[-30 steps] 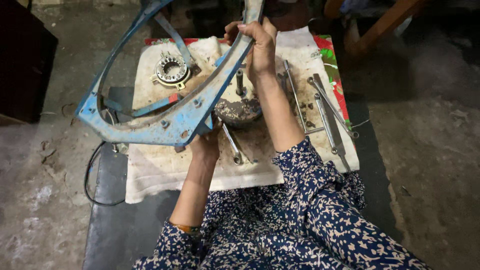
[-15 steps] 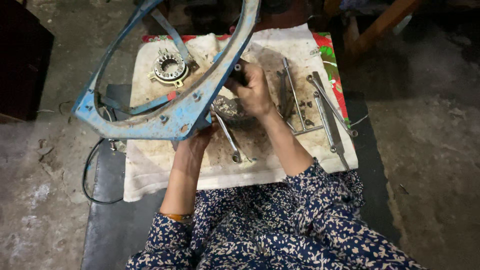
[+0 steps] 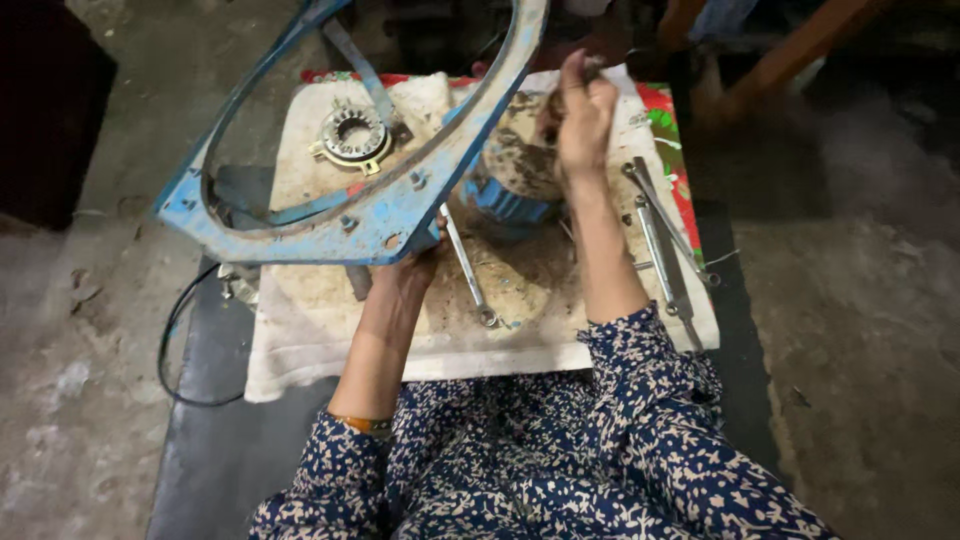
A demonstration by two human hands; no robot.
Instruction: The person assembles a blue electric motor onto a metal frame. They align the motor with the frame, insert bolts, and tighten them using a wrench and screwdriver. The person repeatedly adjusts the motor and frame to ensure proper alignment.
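My left hand (image 3: 408,272) grips the lower bar of a worn blue metal ring frame (image 3: 330,225) from below and holds it tilted up over the work cloth. Just right of the frame's rim, my right hand (image 3: 585,115) is raised with its fingers pinched on a small dark part (image 3: 592,70); what the part is cannot be made out. Below the frame lies a dirty blue-ribbed motor body (image 3: 505,190) on the cloth.
A stained white cloth (image 3: 330,340) covers a black mat (image 3: 220,450) on the concrete floor. On the cloth lie a toothed metal ring (image 3: 352,135), one spanner (image 3: 468,272) in the middle, and long spanners (image 3: 660,235) at the right. A black cable (image 3: 172,345) loops at the left.
My right hand left the frame's top, dropped to the motor body, then rose again pinching a small part. The frame has come up closer to the camera.
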